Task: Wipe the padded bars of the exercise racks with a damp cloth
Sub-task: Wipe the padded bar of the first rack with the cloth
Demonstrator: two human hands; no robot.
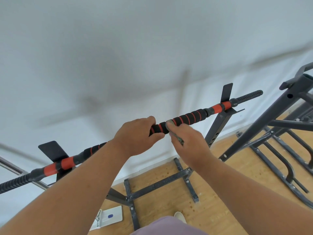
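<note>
Both hands are up on the padded bar (186,117), which lies across the two uprights of the rack (218,128), its long axis running from low on the left to high on the right. The left hand (137,134) is wrapped around the foam at mid-span, thumb under, steadying it. Just beside it, on the right-hand side, the right hand (188,143) pinches the damp cloth (174,131), a small greyish wad, pressed against the foam. A short stretch of black-and-red padding shows between the two hands.

Here's what matters: the unwiped-looking stretch runs up and right from the cloth, toward the right upright, so the right hand is the nearer one and, I'd say, slides along that axis, away from the left. The padding left of the left hand is partly hidden by the forearm.
</note>
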